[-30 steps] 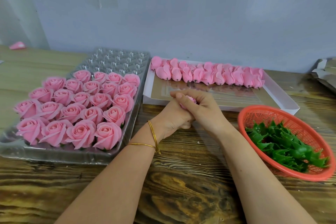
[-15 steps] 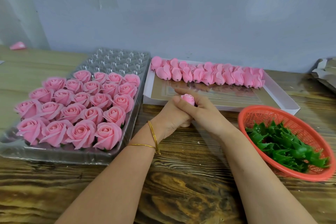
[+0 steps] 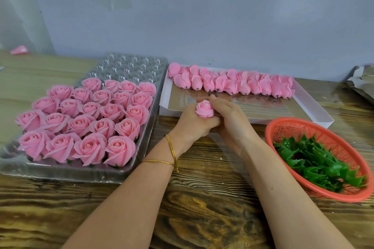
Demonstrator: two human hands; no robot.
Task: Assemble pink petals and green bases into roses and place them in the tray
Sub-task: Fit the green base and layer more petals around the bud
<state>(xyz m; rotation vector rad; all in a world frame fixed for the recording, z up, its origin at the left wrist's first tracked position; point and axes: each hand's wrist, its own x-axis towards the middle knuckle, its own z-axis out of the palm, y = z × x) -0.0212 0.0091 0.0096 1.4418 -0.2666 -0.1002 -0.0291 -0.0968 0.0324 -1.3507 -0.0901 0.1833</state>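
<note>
Frame centre: L hand [image 3: 192, 127] & R hand [image 3: 232, 125] both grip one pink rose [image 3: 204, 109] over worktop [image 3: 202, 198]; tray [image 3: 60, 173] w/ finished roses [image 3: 91, 119] at left, green bases [image 3: 315, 159] in basket [image 3: 283, 125] lower right

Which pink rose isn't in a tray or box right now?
The small rose held between the left hand and right hand; every other rests in the clear tray or white box.
</note>
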